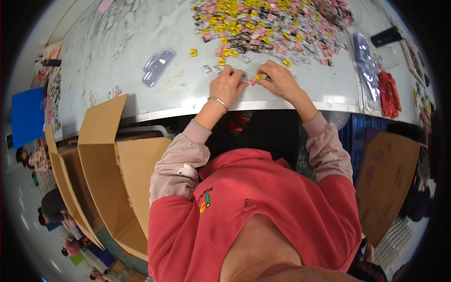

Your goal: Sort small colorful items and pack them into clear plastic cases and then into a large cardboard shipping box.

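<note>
My left hand (228,84) and my right hand (279,79) meet near the front edge of a pale table (141,37). Between their fingertips they pinch a short row of small wrapped pieces (252,78), pink, yellow and white. A thin bracelet sits on my left wrist. A few loose small pieces (211,68) lie just left of my left hand. A big heap of the same small coloured pieces (272,23) spreads across the table beyond both hands.
A clear plastic blister tray (159,66) lies left of the hands. Clear bags (367,66) and a red cloth bundle (389,93) sit at the right. An open cardboard box (117,174) stands at my left, a flat cardboard sheet (387,178) at my right. Other people appear far left.
</note>
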The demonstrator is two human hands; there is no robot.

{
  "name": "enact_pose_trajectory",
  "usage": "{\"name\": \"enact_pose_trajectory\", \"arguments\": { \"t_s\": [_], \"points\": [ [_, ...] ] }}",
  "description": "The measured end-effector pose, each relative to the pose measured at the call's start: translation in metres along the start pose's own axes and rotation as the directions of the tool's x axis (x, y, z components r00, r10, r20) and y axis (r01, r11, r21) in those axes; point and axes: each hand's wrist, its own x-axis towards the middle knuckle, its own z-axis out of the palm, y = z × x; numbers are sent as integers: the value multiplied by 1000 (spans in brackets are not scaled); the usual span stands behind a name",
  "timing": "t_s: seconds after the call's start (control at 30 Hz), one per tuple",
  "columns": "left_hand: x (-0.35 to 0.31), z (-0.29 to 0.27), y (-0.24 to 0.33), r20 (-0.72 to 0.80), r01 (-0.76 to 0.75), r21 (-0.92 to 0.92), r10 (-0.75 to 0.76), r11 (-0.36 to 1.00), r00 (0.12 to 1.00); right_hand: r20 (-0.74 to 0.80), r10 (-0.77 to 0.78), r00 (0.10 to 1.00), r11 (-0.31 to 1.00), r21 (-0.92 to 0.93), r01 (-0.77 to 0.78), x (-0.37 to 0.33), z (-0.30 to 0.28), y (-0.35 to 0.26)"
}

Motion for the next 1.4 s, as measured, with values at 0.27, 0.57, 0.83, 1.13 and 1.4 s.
{"name": "enact_pose_trajectory", "arguments": {
  "t_s": [0.27,0.57,0.83,1.13,1.4],
  "points": [
    [-5,-35,-30,-175,86,32,-79,996,981,-131,139,982,988,89,-128,0,-22,9],
    [-21,-43,-137,-423,371,482,-160,794,892,-109,-234,966,971,-86,225,98,48,-41],
    [-7,-37,-112,-288,174,276,-92,945,953,-67,-352,934,840,-462,284,136,76,-15],
    [-22,-50,-66,-315,-7,78,32,997,948,-7,1,1000,996,89,0,55,-62,12],
    [-21,-42,-142,-547,296,182,-154,938,823,-217,-32,976,985,160,68,25,-6,0]
  ]
}}
